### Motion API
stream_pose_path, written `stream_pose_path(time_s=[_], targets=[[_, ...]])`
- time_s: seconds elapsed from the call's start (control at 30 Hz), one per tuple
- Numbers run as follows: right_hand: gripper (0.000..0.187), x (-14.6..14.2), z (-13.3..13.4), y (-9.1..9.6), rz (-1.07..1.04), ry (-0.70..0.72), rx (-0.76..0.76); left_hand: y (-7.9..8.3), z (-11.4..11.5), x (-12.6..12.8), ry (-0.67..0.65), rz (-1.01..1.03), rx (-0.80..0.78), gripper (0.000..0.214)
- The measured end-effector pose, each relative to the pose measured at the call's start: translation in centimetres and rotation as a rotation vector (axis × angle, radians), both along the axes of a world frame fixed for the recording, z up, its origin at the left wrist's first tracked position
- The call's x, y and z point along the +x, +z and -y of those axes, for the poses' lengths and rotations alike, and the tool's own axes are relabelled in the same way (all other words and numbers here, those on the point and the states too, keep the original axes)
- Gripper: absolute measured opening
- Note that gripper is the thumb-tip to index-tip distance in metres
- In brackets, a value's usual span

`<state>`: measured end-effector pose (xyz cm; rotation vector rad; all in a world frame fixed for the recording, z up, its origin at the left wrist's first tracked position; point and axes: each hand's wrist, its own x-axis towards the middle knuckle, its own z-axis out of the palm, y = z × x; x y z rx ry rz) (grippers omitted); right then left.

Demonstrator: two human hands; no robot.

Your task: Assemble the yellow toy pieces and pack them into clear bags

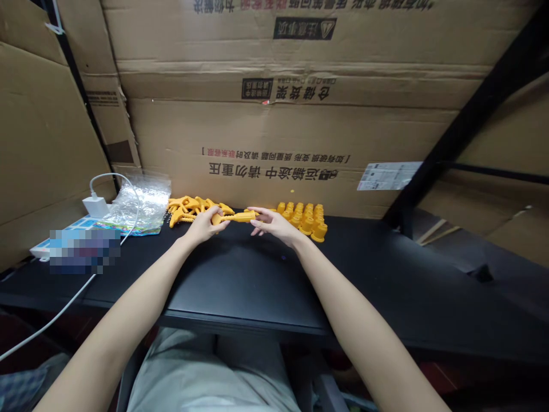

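Observation:
My left hand [203, 227] is closed around the wide end of a yellow plastic piece [241, 217], which has a long, ridged shaft. The piece lies level above the black table, its shaft pointing right. At the shaft's other end, my right hand [278, 225] pinches it with thumb and fingers; the exact grip is partly hidden. Behind and beside my left hand is a heap of yellow handle-like pieces [178, 216]. Several yellow flanged caps [318, 232] stand in rows just past my right hand.
A black table [244, 280] carries everything. Clear plastic bags [143, 200] lie at the left beside a power strip [43, 249] with a white charger [95, 207] and cable. Cardboard walls [274, 131] rise behind, with a black metal post [454, 123] at right.

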<state>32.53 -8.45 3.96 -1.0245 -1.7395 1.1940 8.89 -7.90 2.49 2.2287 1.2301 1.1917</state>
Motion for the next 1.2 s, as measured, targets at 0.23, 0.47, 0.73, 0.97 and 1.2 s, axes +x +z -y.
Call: stream_pose_path(time_s=[0.23,0.47,0.73,0.97,1.2], targets=[[0.036,-0.2,-0.3,-0.4,-0.004,-0.029,-0.006,0.0,0.1,0.0,0.013,-0.016,0.014,0.024],[0.028,-0.5,-0.2,-0.6,-0.122,-0.007,-0.107,-0.1,0.1,0.1,0.029,-0.073,0.015,0.030],[0.039,1.0,-2.9,-2.3,-0.167,-0.494,0.341,-1.0,-0.4,0.0,0.159,0.011,0.172,0.065],[0.038,1.4,-2.8,-4.1,0.603,-0.482,0.749,-1.4,-0.5,0.3,0.211,-0.093,0.189,0.049],[0.044,0.5,-3.0,-5.1,0.975,-0.379,0.621,-1.8,-0.7,0.3,0.177,-0.097,0.175,0.044]])
